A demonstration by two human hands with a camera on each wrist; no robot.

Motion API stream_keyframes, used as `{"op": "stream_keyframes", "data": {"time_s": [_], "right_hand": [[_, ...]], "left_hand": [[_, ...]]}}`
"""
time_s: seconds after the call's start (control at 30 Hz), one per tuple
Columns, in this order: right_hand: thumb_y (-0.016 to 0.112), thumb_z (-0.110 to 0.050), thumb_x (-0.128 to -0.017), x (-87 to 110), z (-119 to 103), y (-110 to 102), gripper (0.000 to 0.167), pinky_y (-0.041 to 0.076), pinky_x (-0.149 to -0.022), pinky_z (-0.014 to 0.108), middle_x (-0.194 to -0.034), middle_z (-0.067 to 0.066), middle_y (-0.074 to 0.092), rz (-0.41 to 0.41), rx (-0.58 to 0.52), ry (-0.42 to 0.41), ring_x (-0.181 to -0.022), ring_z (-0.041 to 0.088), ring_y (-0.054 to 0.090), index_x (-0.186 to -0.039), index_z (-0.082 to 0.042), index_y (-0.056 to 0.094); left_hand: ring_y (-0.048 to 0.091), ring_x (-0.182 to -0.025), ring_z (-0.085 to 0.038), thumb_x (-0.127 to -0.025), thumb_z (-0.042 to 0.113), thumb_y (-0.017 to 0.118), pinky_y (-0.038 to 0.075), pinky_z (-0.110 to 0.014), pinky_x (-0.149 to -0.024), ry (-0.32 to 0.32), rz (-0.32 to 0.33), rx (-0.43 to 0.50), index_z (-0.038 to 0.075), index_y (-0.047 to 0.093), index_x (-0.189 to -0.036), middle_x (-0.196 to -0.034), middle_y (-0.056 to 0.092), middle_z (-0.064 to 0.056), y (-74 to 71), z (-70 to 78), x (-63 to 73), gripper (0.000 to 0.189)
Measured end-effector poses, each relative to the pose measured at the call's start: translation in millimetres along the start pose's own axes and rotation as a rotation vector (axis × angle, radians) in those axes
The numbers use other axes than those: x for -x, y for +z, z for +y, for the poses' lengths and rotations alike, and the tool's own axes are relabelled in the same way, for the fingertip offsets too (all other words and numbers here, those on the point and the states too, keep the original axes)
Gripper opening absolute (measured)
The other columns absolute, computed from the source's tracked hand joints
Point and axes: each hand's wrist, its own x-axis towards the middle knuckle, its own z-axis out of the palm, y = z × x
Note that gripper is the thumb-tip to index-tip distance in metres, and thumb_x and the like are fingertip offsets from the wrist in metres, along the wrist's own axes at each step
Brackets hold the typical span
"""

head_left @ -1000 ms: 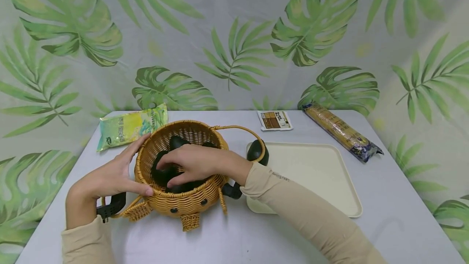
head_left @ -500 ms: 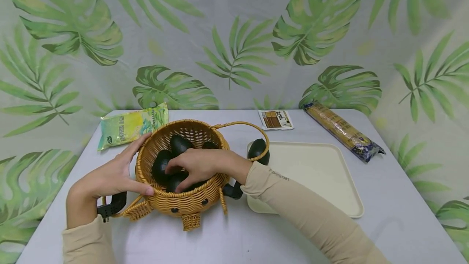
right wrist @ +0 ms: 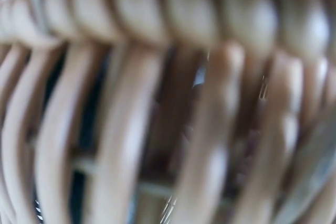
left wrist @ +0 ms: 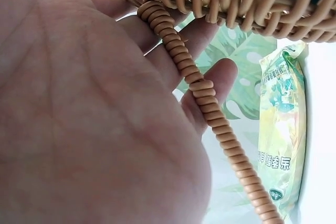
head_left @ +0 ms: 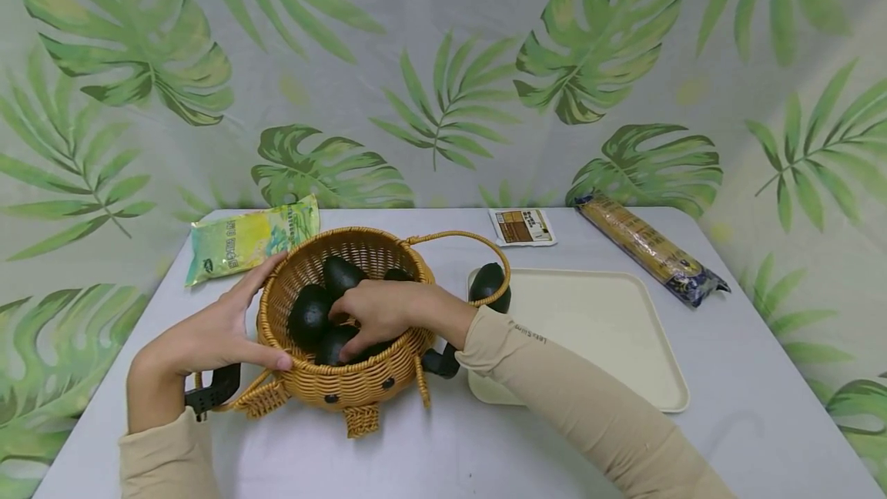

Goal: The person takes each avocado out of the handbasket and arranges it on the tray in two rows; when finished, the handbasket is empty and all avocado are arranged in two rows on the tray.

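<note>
A woven basket point(head_left: 346, 387) with an animal face stands left of the middle in the head view, holding several dark avocados point(head_left: 309, 316). My right hand point(head_left: 381, 310) reaches inside over its right rim. Its thumb and curled fingers grip an avocado point(head_left: 335, 346) near the front wall, partly hidden under the hand. My left hand point(head_left: 208, 333) spreads along the basket's left side, thumb and fingertips at the rim. In the left wrist view, its fingers pass behind the wound handle point(left wrist: 226, 137). The right wrist view shows blurred basket weave point(right wrist: 131, 129), with the hand out of sight.
A cream tray point(head_left: 589, 399) lies to the right, bearing one avocado point(head_left: 487, 283) seen through the other basket handle point(head_left: 502, 252). Behind are a yellow-green packet point(head_left: 242, 245), a small brown-and-white packet point(head_left: 523, 227) and a long noodle-like pack point(head_left: 647, 245).
My right hand has shifted slightly right within the basket, its fingers drawing back from the left avocado and closing on the front one. The left hand keeps its place.
</note>
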Motion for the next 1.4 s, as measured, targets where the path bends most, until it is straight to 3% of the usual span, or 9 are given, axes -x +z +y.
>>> {"op": "stream_keyframes", "data": {"time_s": [0.2, 0.43, 0.77, 1.07, 1.4], "right_hand": [[0.075, -0.043, -0.095, -0.9, -0.6, 0.1, 0.060, 0.051, -0.098, 0.022, -0.134, 0.001, 0.069, -0.039, -0.018, 0.038, -0.118, 0.011, 0.065, -0.144, -0.011, 0.061], [0.076, -0.041, -0.094, 0.4, 0.1, 0.6, 0.060, 0.051, -0.095, 0.021, -0.130, 0.002, 0.070, -0.053, -0.016, 0.022, -0.115, 0.011, 0.066, -0.143, -0.011, 0.061], [0.078, -0.034, -0.094, -0.1, 0.7, 0.4, 0.066, 0.045, -0.106, 0.023, -0.141, 0.005, 0.060, -0.078, 0.049, -0.015, -0.126, 0.014, 0.058, -0.151, -0.011, 0.053], [0.074, -0.036, -0.096, -1.4, -1.4, 0.0, 0.070, 0.043, -0.111, 0.024, -0.149, 0.003, 0.057, -0.156, -0.003, 0.048, -0.136, 0.014, 0.053, -0.155, -0.010, 0.047], [0.076, -0.033, -0.095, -0.6, 1.1, 0.1, 0.072, 0.039, -0.114, 0.024, -0.153, 0.007, 0.050, -0.112, -0.005, 0.018, -0.140, 0.016, 0.048, -0.156, -0.010, 0.046]], "left_hand": [[0.008, -0.153, -0.055, -0.072, 0.027, 0.095, 0.022, -0.083, -0.105, -0.004, 0.003, 0.000, 0.037, -0.002, -0.166, -0.172, 0.000, -0.018, -0.1, 0.4, 0.2, 0.135], [0.009, -0.152, -0.055, -0.072, 0.027, 0.095, 0.022, -0.083, -0.106, 0.000, 0.006, -0.001, 0.036, -0.001, -0.166, -0.172, 0.001, -0.019, 0.2, -0.5, -0.2, 0.135], [0.008, -0.153, -0.054, -0.072, 0.029, 0.095, 0.022, -0.083, -0.106, -0.003, 0.005, -0.006, 0.038, -0.001, -0.166, -0.173, 0.001, -0.017, 0.2, -2.7, -0.6, 0.134], [0.007, -0.154, -0.053, -0.071, 0.028, 0.095, 0.020, -0.083, -0.107, 0.006, 0.011, 0.001, 0.036, 0.001, -0.166, -0.172, 0.001, -0.018, 0.6, -3.9, -1.0, 0.135], [0.008, -0.154, -0.051, -0.071, 0.028, 0.095, 0.020, -0.082, -0.108, 0.017, 0.009, 0.006, 0.036, 0.001, -0.166, -0.172, 0.003, -0.017, 0.3, -4.1, -1.7, 0.135]]}}
